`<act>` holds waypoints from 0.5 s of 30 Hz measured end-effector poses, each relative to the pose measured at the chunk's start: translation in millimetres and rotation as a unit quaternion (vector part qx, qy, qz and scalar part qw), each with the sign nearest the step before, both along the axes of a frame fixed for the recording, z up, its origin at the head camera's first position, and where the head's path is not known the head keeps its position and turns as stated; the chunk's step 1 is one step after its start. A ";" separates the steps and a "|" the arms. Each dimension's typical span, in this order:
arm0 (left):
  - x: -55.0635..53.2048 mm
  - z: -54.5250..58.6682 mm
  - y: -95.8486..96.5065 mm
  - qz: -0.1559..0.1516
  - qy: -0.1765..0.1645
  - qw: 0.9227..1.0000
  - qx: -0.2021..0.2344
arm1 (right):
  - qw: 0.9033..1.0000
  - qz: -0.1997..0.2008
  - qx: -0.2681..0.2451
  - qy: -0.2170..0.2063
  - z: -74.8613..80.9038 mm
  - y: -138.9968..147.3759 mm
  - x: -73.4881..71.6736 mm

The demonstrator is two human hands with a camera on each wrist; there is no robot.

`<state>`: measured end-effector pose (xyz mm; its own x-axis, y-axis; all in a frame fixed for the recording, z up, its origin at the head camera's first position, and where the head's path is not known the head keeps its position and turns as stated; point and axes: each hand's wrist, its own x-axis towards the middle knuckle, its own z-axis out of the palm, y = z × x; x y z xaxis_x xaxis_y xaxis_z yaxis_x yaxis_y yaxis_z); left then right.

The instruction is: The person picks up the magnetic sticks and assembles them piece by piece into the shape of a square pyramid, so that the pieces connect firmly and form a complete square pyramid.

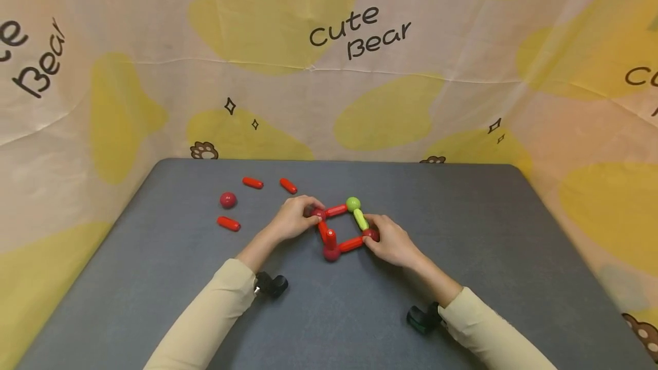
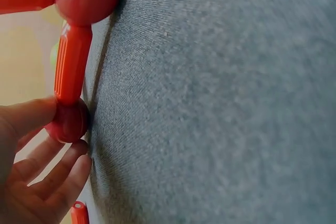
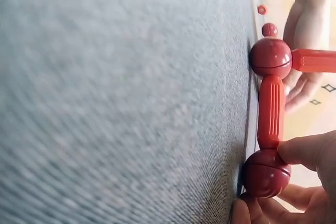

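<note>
A four-sided frame of toy rods and balls lies on the grey table (image 1: pixel 329 318). My left hand (image 1: pixel 294 218) pinches the red ball (image 2: pixel 69 121) at its left corner between thumb and fingers. At the right corner, my right hand (image 1: pixel 393 240) grips another red ball (image 3: pixel 266 174), thumb by the rod joint. A green ball (image 1: pixel 353 204) forms the back corner, joined to the right one by a green rod (image 1: pixel 361 219). The other sides are red rods (image 1: pixel 352 244). From the front red ball (image 1: pixel 331 254) a further red rod (image 1: pixel 330 237) stands upright.
Left of the frame lie a loose red ball (image 1: pixel 228 200) and three loose red rods, one (image 1: pixel 228 223) nearer me and two, including this rod (image 1: pixel 253 183), toward the back. A patterned cloth (image 1: pixel 288 101) hangs behind the table.
</note>
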<state>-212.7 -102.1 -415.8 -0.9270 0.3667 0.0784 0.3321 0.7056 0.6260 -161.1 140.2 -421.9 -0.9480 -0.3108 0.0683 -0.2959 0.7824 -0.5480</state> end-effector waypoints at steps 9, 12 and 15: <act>8.3 1.4 -4.6 -0.008 -0.002 1.000 -0.001 | 0.999 -0.011 -0.008 0.032 -0.6 4.1 -10.9; 12.6 1.6 -5.8 -0.005 -0.017 1.000 -0.001 | 0.999 -0.010 -0.016 0.034 -0.8 5.0 -13.2; 17.1 1.4 -6.6 0.001 -0.029 1.000 -0.004 | 0.999 -0.008 -0.020 0.031 -1.3 4.7 -15.6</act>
